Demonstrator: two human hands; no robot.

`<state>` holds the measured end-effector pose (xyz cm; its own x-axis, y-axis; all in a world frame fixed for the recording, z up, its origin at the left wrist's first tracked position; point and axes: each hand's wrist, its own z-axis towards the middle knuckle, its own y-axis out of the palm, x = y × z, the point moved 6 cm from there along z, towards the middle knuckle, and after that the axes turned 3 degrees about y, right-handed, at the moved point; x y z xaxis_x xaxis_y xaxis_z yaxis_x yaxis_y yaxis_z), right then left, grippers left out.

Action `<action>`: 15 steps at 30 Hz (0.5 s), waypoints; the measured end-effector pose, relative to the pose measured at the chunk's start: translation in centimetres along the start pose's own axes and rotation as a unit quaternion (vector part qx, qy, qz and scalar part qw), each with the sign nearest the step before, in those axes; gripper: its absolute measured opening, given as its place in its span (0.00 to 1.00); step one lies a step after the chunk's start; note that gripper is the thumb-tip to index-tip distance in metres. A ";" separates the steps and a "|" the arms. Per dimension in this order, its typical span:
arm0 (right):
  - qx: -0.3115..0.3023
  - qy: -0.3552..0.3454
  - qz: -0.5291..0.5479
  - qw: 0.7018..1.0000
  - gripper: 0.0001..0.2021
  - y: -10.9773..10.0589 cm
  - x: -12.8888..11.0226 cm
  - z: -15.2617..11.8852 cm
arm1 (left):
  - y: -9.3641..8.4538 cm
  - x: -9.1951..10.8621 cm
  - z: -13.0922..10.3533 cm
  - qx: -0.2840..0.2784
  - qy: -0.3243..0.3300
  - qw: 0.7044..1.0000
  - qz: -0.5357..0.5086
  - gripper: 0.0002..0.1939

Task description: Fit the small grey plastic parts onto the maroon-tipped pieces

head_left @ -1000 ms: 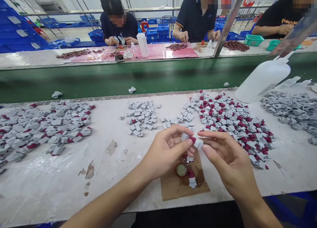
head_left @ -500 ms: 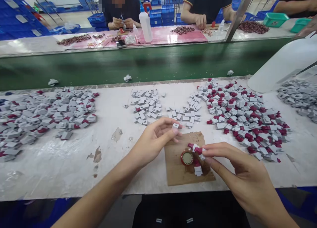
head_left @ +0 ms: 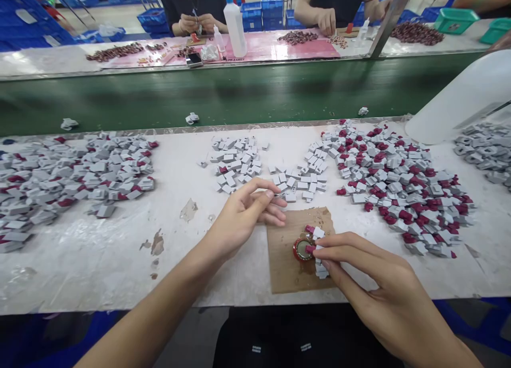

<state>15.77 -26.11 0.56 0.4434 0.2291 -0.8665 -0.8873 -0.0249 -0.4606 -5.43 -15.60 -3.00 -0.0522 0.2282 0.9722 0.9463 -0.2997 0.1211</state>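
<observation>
My right hand (head_left: 359,275) pinches a small grey and maroon piece (head_left: 310,248) at the right side of a round red-rimmed cap (head_left: 302,250). The cap sits on a brown cardboard square (head_left: 285,272) with wet stains. Other grey and maroon pieces lie on the cardboard just beside the cap, partly covered by my fingers. My left hand (head_left: 247,213) hovers at the cardboard's upper left corner, thumb near the curled index finger; anything between them is hidden. Just beyond it lie loose grey blocks (head_left: 297,181).
A heap of grey and maroon pieces (head_left: 399,181) lies right, another pile (head_left: 75,176) left, more grey blocks (head_left: 235,160) centre. A large white container (head_left: 459,99) stands back right. Past a green channel (head_left: 247,93), people work at another table with a bottle (head_left: 235,30).
My right hand has moved slightly left, bringing its piece over the cap. The grey block seen in my left fingertips no longer shows. The head view has shifted slightly.
</observation>
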 end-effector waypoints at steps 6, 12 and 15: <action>0.043 0.065 0.064 0.995 0.08 -1.3 0.8 0.4 | 0.5 1.4 1.0 -0.017 0.043 0.998 0.037 0.27; 0.136 0.130 0.218 0.958 0.05 -2.0 3.4 2.4 | 2.8 2.2 1.7 -0.098 0.016 0.995 0.024 0.17; 0.168 0.148 0.276 0.935 0.07 -1.8 4.4 3.3 | 3.9 2.5 2.1 -0.107 0.023 0.994 -0.017 0.15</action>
<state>18.90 -21.82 -1.82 -0.1217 -0.0097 -0.9925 -0.9593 0.2580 0.1151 -1.20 -14.29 -0.55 -0.1019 0.2012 0.9742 0.8541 -0.4844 0.1894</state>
